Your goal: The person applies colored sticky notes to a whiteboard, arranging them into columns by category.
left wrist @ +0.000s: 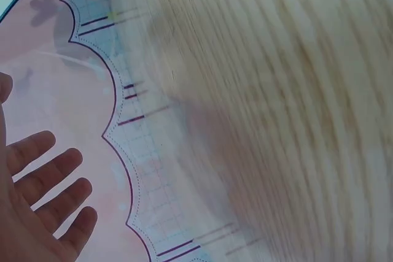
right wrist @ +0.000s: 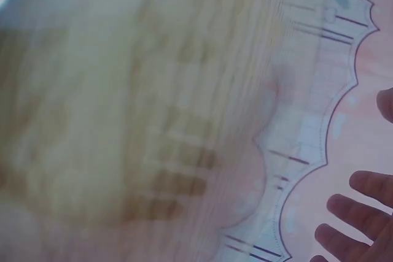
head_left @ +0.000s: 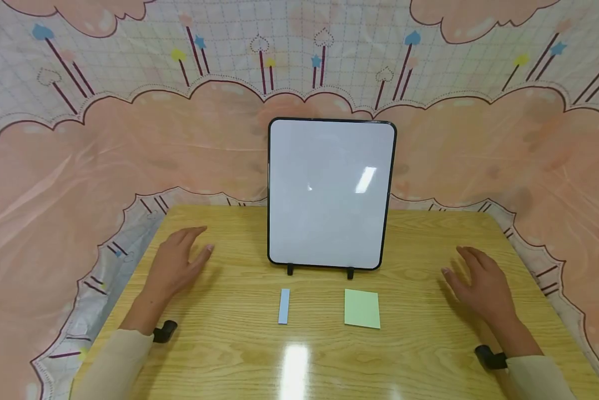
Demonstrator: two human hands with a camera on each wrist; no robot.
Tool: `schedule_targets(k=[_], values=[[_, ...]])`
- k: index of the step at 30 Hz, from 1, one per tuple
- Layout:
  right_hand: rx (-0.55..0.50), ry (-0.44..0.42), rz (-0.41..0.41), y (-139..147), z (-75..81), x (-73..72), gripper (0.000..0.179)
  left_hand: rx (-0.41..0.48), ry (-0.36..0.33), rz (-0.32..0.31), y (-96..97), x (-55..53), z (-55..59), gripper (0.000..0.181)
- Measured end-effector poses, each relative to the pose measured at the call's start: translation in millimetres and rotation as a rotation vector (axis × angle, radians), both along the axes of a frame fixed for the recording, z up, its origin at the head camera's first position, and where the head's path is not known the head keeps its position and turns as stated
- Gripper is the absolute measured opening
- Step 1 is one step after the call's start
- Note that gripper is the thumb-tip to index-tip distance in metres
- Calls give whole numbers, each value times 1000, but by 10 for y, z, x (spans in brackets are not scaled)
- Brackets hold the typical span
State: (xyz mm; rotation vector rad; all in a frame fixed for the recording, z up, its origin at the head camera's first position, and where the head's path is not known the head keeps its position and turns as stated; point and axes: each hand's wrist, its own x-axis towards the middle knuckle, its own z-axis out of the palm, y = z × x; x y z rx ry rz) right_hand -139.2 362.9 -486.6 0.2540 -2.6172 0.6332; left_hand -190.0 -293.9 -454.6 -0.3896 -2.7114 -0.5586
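My left hand hovers over the left side of the table, fingers relaxed and holding nothing. On the other side my right hand is likewise loose, with nothing in it. Between them a whiteboard with a black rim stands upright on two small black feet. In front of it lie a thin pale-blue strip and, to its right, a light-green square pad of sticky notes. Each wrist view shows spread fingers: the left fingers and the right fingers.
The glossy wooden table reflects light near its front. A patterned pink and white cloth hangs behind it and down both sides. A black wrist device sits on the left wrist, another device on the right.
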Motion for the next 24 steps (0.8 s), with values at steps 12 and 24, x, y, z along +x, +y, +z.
schedule_targets(k=[12,24], values=[[-15,-14,24,-111,51,53,64,16,-8,-42,122,55,-10,52],[-11,7,74,-252,101,108,64,18,17,-124,293,95,16,51]])
